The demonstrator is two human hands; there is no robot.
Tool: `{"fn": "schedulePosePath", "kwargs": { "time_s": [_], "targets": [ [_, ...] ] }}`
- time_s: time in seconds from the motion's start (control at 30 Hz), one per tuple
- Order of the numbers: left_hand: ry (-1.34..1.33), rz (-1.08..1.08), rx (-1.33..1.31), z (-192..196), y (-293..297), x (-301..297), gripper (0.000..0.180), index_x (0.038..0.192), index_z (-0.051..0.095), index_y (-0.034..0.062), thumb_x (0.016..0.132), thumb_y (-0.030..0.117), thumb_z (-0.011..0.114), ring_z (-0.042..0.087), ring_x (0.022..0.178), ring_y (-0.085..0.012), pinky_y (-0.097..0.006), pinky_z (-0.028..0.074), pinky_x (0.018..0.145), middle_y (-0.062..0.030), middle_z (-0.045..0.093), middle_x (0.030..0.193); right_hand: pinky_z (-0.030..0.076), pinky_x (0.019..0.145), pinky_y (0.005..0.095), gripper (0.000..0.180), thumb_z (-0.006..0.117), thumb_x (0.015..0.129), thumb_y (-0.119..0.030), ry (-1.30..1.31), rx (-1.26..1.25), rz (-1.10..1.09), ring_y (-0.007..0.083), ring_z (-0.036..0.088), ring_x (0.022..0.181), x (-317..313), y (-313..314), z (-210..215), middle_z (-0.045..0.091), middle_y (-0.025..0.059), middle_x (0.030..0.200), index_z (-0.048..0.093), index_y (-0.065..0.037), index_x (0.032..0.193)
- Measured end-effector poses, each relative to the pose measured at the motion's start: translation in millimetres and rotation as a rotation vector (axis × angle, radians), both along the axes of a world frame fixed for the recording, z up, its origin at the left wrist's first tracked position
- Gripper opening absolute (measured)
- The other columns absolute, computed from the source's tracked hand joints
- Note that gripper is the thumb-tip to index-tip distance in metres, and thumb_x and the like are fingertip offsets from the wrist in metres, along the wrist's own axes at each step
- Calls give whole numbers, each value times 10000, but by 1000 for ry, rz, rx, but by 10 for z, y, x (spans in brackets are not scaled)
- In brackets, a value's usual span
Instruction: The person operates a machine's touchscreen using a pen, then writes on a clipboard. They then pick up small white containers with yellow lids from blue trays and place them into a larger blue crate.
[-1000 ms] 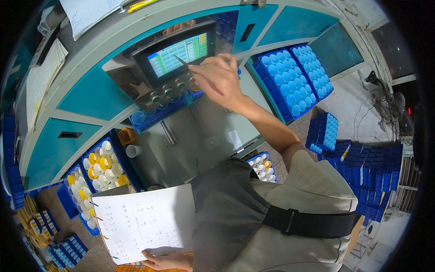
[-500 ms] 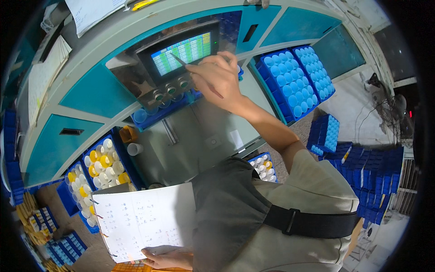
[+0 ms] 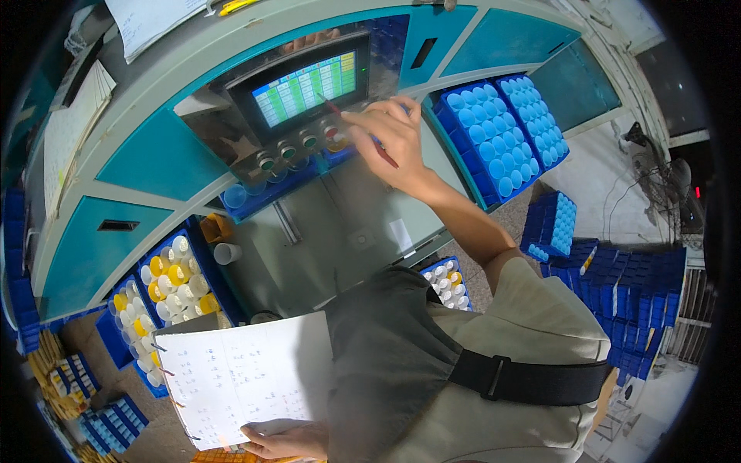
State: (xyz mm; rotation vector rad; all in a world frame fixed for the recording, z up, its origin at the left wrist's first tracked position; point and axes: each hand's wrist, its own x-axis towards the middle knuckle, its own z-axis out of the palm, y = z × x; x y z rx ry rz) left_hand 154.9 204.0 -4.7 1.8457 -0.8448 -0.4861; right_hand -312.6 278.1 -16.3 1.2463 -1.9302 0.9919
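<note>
My right hand (image 3: 390,143) is closed round a slim dark red pen (image 3: 387,156). The pen's tip points at the lit touch screen (image 3: 309,86), a table of green and white cells; whether it touches the glass I cannot tell. Below the screen sits a row of round push buttons (image 3: 287,151), just left of my hand. At the lower left, my left hand (image 3: 284,442) grips the lower edge of an open ring-bound notebook (image 3: 243,370) with handwriting on its white page. Its thumb lies on the page, and the other fingers are hidden underneath.
Blue crates of light blue cups (image 3: 494,143) stand at the right of the teal and grey machine. White and yellow cups fill crates (image 3: 177,282) at the left. Stacked blue crates (image 3: 633,301) and a fan (image 3: 660,174) are further right. Papers (image 3: 154,23) lie on top.
My right hand and the pen have shifted right across the screen, uncovering more of it and another button. My left hand keeps its hold on the notebook.
</note>
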Motion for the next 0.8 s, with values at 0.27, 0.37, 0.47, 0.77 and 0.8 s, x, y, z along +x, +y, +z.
{"fn": "schedulePosePath", "kwargs": {
  "time_s": [0.27,0.37,0.47,0.77,0.8],
  "targets": [
    [73,-112,-126,-96,57,100,531,1303,647,46,904,367,788,563,1243,-282,-503,459,1044,-116,632,1344,359,984,447,212,756,860,-103,-30,-10,67,177,647,946,109,-85,82,740,1,870,780,-89,1070],
    [13,-67,-121,-275,-56,333,535,1307,637,26,915,360,780,572,1236,-298,-516,465,1042,-134,630,1342,358,985,454,202,751,862,-102,-28,-29,34,181,645,937,78,-65,65,739,3,866,780,-90,1062],
    [6,-96,-123,-405,-51,494,531,1299,640,26,914,361,785,584,1205,-294,-507,472,1019,-136,638,1323,354,991,463,192,743,866,-103,-20,-12,-42,186,645,922,21,50,14,738,6,857,779,-89,1054],
    [-30,-101,-66,-511,-147,695,405,1196,687,52,929,343,776,595,1116,-248,-477,472,942,-94,674,1213,357,973,430,185,729,859,-70,-40,72,-140,216,650,913,-85,312,-168,761,49,921,782,-75,1036],
    [-18,-112,-72,-512,-148,701,395,1189,690,53,932,342,774,596,1111,-245,-476,472,940,-93,676,1208,357,974,431,184,729,859,-71,-37,65,-138,217,651,914,-95,312,-183,761,49,921,782,-75,1036]
  ]
}}
